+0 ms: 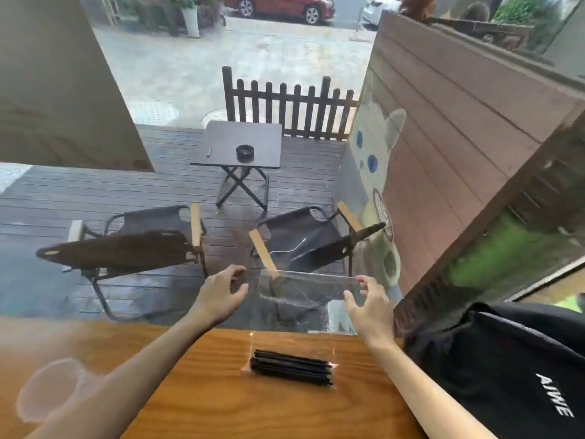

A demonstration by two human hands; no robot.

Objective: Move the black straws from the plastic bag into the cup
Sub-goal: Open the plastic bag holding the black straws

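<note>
A bundle of black straws (291, 369) lies in the bottom of a clear plastic bag (304, 291) on the wooden table (205, 403). The bag's upper part is lifted upright over the table's far edge. My right hand (367, 304) pinches the bag's top right corner between thumb and forefinger. My left hand (220, 291) hovers just left of the bag's top edge, fingers apart and holding nothing. A clear plastic cup (53, 389) stands at the table's near left, partly behind my left forearm and blurred.
A black fabric bag with white lettering (506, 375) rests on the table's right side, close to my right forearm. A glass window rises right behind the table's far edge; folding chairs (133, 248) and a small table (240, 144) are outside on the deck.
</note>
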